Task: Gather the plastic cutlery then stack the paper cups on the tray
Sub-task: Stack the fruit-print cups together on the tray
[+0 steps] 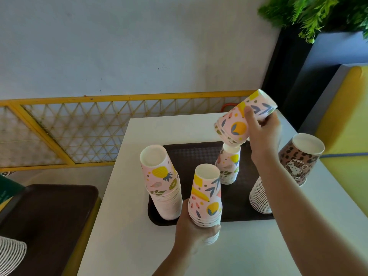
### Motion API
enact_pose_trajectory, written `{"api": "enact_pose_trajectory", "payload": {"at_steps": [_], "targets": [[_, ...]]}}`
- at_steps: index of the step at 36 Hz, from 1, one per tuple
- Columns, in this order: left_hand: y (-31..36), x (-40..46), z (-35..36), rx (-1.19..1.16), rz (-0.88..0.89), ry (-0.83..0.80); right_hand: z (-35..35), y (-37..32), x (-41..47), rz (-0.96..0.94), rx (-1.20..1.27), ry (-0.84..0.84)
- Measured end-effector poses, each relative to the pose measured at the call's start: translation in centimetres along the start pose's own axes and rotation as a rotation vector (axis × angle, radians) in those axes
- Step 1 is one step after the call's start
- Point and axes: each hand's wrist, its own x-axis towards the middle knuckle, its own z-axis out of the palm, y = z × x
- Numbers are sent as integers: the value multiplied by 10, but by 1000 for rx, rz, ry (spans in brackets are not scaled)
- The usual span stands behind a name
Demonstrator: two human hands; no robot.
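Soft, even daylight, faint shadows; wide-angle bending at the edges, and the raised right hand point(262, 134) slightly motion-blurred.

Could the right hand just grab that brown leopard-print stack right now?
Probably not: the right hand is already gripping some fruit-print cups. The brown leopard-print stack stands unobstructed beside that arm.

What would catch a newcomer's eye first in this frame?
The right hand holds a tilted bunch of fruit-print cups above a short cup stack at the back of the dark tray. Nearer, the left hand grips another fruit-print stack, with a taller pineapple-print stack to its left and a leopard-print stack at right.
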Motion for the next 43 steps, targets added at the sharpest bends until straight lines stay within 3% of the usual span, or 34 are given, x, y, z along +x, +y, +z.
{"api": "enact_pose_trajectory", "payload": {"at_steps": [5,14,20,25,28,33,43], "targets": [[6,1,-1,-7,4,-17,7,27,5,-131,-218,92],[7,2,0,38,6,-2,9,61,-5,-77,-411,-14],[8,1,1,-3,-5,-7,1,46,-31,-14,-290,-82],[6,2,2,-30,-11,2,-12,31,-69,-129,-267,-346],[7,1,2,-77,-35,-3,-20,28,-89,-98,-333,-543],[12,-2,4,-87,-24,-4,-23,27,-105,-51,-335,-708],[15,-6,4,-33,12,-13,-29,20,-104,-99,-311,-611]]}}
